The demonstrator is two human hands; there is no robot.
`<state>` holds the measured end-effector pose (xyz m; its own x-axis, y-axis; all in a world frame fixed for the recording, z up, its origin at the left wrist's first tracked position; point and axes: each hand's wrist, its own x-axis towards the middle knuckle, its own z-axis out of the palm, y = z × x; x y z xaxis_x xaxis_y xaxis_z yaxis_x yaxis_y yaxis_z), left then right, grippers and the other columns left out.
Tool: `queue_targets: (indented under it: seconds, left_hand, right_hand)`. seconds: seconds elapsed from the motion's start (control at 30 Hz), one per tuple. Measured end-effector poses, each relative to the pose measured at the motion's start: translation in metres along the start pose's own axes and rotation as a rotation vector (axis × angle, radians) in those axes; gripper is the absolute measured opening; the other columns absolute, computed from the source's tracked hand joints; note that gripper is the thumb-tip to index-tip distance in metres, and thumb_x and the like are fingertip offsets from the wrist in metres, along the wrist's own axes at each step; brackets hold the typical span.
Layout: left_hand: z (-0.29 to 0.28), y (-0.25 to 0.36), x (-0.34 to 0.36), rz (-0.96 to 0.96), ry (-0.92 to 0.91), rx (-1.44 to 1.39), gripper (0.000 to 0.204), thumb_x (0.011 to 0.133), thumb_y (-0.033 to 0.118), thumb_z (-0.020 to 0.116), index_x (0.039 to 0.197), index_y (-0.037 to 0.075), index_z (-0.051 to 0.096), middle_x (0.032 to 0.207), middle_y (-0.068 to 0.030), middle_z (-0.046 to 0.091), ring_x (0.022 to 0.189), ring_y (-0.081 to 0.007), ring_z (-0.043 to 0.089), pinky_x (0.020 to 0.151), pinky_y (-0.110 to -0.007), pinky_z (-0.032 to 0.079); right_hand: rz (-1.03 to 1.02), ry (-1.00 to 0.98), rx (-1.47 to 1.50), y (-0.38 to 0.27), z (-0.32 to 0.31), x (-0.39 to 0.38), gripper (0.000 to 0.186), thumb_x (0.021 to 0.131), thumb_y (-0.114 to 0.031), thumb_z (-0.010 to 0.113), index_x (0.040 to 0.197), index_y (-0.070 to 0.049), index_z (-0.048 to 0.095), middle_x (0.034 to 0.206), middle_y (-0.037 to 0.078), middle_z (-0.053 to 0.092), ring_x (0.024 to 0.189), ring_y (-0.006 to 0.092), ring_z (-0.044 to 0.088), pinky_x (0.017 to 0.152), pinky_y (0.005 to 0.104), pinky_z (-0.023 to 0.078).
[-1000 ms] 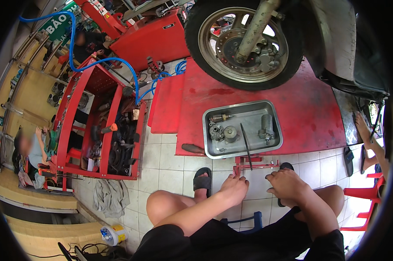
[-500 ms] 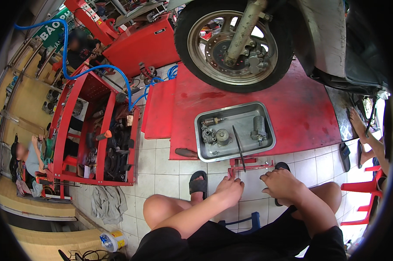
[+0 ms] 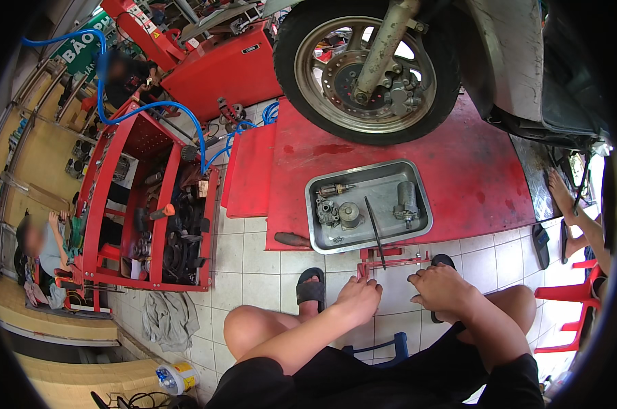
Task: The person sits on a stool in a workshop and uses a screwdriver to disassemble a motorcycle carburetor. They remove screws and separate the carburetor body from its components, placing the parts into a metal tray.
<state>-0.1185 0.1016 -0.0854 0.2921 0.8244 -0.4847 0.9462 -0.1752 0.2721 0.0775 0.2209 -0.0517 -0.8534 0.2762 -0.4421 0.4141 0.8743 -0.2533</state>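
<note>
My left hand (image 3: 358, 297), fingers curled, hangs above the tiled floor in front of a red metal fitting (image 3: 400, 260) on the platform's edge. My right hand (image 3: 441, 290) is beside it to the right, fingers bent down and thumb a little apart. Whatever either might hold is hidden. Beyond them, a steel tray (image 3: 421, 180) rests on the red platform (image 3: 479, 180), containing a cylindrical motor (image 3: 407, 203), a round metal part (image 3: 349, 215), a casting (image 3: 326, 213) and a small spindle-shaped part (image 3: 333, 189). A dark rod (image 3: 374, 232) leans across its near rim; a dark-handled tool (image 3: 291, 238) lies alongside.
A scooter's front wheel (image 3: 290, 75) stands over the platform. At left are a red tool cart (image 3: 168, 249), blue hose (image 3: 192, 116), grey cloth (image 3: 168, 320), bucket (image 3: 182, 375) and two people (image 3: 42, 242). Another person's bare leg (image 3: 581, 225) and red stools (image 3: 561, 293) are at right.
The whole view has shifted a little, with the scene sitting slightly further left and lower in the picture. My hands keep much the same curled pose and place over the floor.
</note>
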Motion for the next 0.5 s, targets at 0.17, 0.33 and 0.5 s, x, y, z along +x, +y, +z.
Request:
queue_targets:
  seconds: [0.17, 0.33, 0.5]
  left_hand:
    - [0.0045, -0.0007, -0.0005, -0.003, 0.027, 0.001, 0.049, 0.082, 0.030, 0.072, 0.117, -0.001, 0.057, 0.115, -0.0174, 0.061, 0.109, -0.0316, 0.060, 0.095, -0.046, 0.044]
    - [0.0032, -0.0005, 0.0005, -0.002, 0.016, 0.001, 0.049, 0.081, 0.029, 0.073, 0.116, -0.001, 0.058, 0.115, -0.0170, 0.061, 0.109, -0.0314, 0.060, 0.094, -0.046, 0.044]
    - [0.0021, 0.0002, 0.0007, -0.005, 0.019, -0.003, 0.048, 0.081, 0.029, 0.073, 0.115, 0.000, 0.058, 0.113, -0.0160, 0.061, 0.108, -0.0312, 0.060, 0.095, -0.046, 0.044]
  right_hand:
    - [-0.008, 0.000, 0.005, -0.0005, -0.0012, 0.0002, 0.040, 0.085, -0.033, 0.068, 0.108, -0.001, 0.062, 0.099, 0.015, 0.069, 0.092, 0.0331, 0.069, 0.083, 0.0465, 0.055]
    - [-0.005, 0.004, -0.001, 0.0016, 0.0012, -0.0002, 0.040, 0.085, -0.033, 0.068, 0.108, -0.001, 0.062, 0.098, 0.015, 0.069, 0.091, 0.0331, 0.069, 0.082, 0.0456, 0.055]
    - [-0.001, -0.008, 0.011, 0.0014, -0.0008, 0.0002, 0.041, 0.085, -0.034, 0.068, 0.109, -0.001, 0.062, 0.099, 0.015, 0.069, 0.092, 0.0330, 0.068, 0.082, 0.0466, 0.054]
